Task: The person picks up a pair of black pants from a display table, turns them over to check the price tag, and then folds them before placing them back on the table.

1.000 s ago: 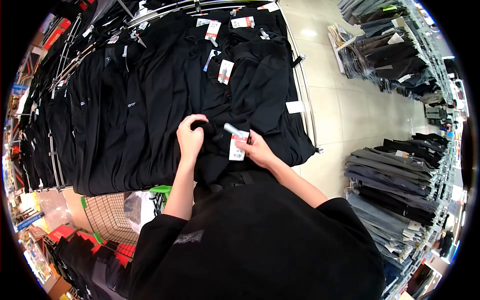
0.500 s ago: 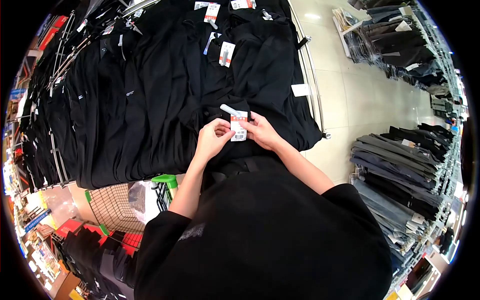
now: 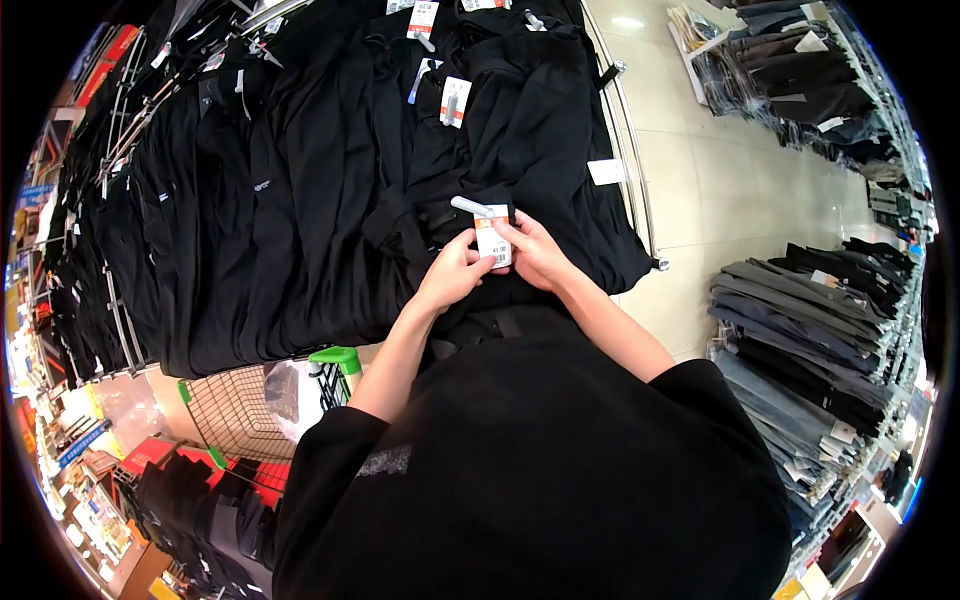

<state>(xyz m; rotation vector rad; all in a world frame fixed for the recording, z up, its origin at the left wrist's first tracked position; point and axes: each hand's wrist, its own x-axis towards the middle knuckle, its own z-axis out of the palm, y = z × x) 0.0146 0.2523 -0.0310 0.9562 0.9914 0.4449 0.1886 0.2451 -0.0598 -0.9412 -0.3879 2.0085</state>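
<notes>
A white and orange price tag (image 3: 493, 240) with a grey security pin (image 3: 473, 207) at its top is held between my two hands, over black trousers (image 3: 330, 180) on a metal rack. My left hand (image 3: 455, 272) pinches the tag's lower left edge between thumb and fingers. On the tag's right side, my right hand (image 3: 532, 252) grips it, with the thumb on its front and the other fingers partly hidden behind. Another white tag (image 3: 454, 103) lies on the black garments farther up.
A shopping cart (image 3: 235, 415) with a green handle stands at the lower left. Folded trousers (image 3: 800, 310) are stacked on shelving at the right. The rack's metal rail (image 3: 635, 165) runs beside the tiled aisle (image 3: 680, 190).
Both hands and the tag have shifted slightly right and up in view. My left fingers have closed in further over the tag's lower edge.
</notes>
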